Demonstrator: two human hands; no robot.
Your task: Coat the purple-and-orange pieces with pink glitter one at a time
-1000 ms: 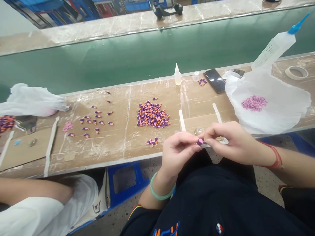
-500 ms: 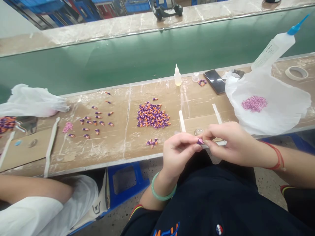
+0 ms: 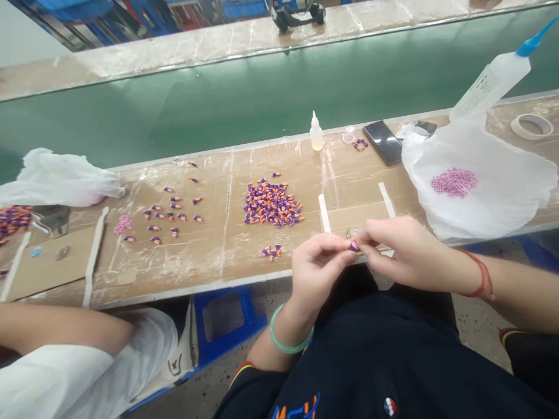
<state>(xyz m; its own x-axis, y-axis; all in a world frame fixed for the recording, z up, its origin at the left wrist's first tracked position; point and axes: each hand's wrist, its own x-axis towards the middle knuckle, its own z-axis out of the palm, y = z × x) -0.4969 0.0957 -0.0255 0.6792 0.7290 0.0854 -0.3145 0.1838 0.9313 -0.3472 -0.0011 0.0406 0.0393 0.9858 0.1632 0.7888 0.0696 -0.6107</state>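
My left hand [image 3: 317, 265] pinches a small purple piece with a pink part [image 3: 353, 247] between thumb and fingertips, over the table's front edge. My right hand [image 3: 399, 253] is closed too, its thumb and finger pressed together at the pink side of that piece; the fingertips partly hide it. Just behind the fingers sits a small clear round dish [image 3: 353, 231], half covered. To the left lies a heap of small purple-and-orange figure pieces [image 3: 273, 203]. A few similar pieces [image 3: 271, 252] rest nearer the edge.
A small dropper bottle [image 3: 316, 134], a phone [image 3: 382, 142] and a ring of pieces [image 3: 360, 145] stand at the back. On the right, a white plastic bag [image 3: 502, 198] bears pink bits [image 3: 454, 182], near a large bottle [image 3: 491, 84] and tape roll [image 3: 531, 126]. A co-worker's arm [image 3: 65, 331] is at left.
Both hands stay at the same spot, with the fingertips shifting slightly around the small piece; less of its pink part shows. The camera view has moved a little.
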